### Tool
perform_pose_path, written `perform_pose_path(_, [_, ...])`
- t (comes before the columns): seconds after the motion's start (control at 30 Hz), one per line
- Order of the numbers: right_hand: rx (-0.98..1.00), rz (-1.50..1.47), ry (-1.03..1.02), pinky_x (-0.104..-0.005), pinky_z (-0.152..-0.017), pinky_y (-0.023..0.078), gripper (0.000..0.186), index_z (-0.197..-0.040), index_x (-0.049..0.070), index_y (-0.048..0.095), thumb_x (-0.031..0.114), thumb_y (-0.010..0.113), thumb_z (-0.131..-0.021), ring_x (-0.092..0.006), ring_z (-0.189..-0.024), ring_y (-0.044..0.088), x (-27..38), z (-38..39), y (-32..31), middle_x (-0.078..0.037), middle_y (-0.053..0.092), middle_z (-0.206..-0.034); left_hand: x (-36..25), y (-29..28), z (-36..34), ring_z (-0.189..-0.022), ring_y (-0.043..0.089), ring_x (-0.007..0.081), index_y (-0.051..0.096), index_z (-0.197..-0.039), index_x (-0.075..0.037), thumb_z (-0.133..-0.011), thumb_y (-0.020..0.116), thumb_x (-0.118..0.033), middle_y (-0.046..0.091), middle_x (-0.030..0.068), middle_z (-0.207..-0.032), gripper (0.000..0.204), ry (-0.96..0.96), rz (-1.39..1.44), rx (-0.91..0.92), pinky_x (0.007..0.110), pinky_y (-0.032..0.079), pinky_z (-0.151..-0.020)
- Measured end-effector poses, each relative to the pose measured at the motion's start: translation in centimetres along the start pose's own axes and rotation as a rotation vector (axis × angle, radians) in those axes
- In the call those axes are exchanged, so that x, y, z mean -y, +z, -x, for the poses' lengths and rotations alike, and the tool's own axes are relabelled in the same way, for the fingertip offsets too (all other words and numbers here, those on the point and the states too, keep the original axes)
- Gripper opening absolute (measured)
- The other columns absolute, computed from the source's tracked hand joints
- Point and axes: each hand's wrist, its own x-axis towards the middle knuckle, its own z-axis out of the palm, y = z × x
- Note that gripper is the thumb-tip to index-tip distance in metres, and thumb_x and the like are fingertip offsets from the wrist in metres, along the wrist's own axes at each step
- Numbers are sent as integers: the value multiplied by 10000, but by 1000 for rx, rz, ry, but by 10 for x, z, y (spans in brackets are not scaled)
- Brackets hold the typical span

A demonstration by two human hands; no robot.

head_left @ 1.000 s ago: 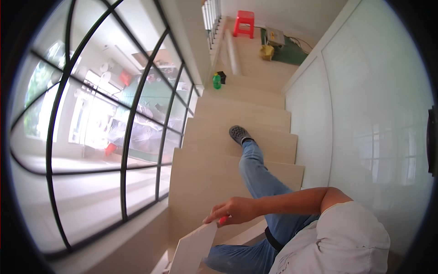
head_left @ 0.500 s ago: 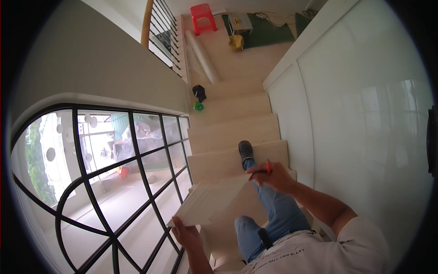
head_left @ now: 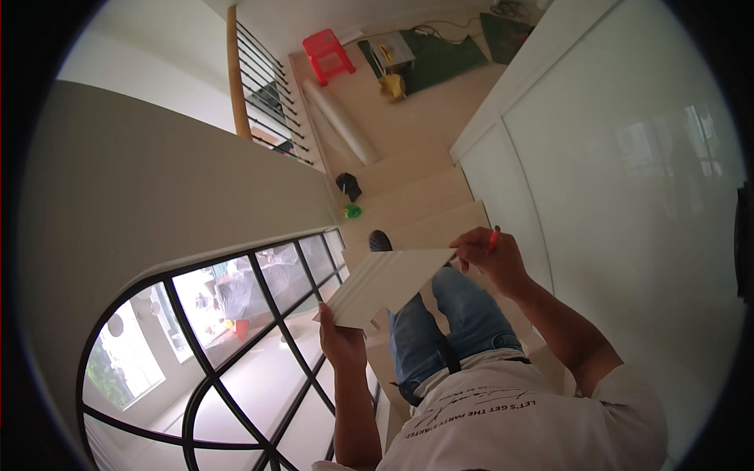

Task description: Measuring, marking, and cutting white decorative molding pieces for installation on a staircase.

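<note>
A thin off-white panel (head_left: 385,289) with long parallel grooves is stretched between my hands, tilted above the stairs and my legs. Its lower left corner is gripped by my left hand (head_left: 341,341), thumb on top. At the opposite, right-hand corner, my right hand (head_left: 493,257) pinches the edge. A red pen-like tool (head_left: 494,239) also sticks up between the fingers of that hand; its tip is hidden.
Pale wooden steps (head_left: 424,224) climb to a landing with a red stool (head_left: 328,56), a long roll (head_left: 342,124), a small bench (head_left: 390,52) and green matting (head_left: 448,59). A black-framed glass partition (head_left: 267,314) flanks the left; a glossy white panelled wall (head_left: 613,196) the right. Small black (head_left: 348,186) and green items (head_left: 352,211) lie on a step.
I have moved up the stairs, and my view has turned. Both hands have lifted the panel higher and to the right, and its grooved face now shows more clearly.
</note>
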Motion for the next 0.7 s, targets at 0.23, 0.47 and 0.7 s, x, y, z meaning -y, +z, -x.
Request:
perform_pose_path(0.23, [-140,-32,-56,-269,-666,538,67,-983,-14,667,43,678,-949,-132,-723,656,-92,-68,0,-96,707,-873,37,-28,-155,-1101,660,234,591,-1207,7,-1051,560,-350,675,118,-1159,390,-129,36,30,380,540,-936])
perform_pose_path(0.47, [-312,-74,81,-272,-657,530,66,-955,11,647,62,684,-937,-127,-691,650,-100,-141,36,-113,724,-893,-6,-9,-218,-1023,681,245,597,-1177,46,-1040,586,-356,682,143,-1099,424,-25,-190,-3,379,556,-902])
perform_pose_path(0.7, [-218,258,72,-261,-582,518,130,-996,0,636,128,611,-996,-125,-659,639,-142,-255,-21,-112,724,-884,-1,30,-352,-935,692,192,590,-1181,38,-1047,589,-320,682,92,-1030,382,164,-305,85,345,567,-852])
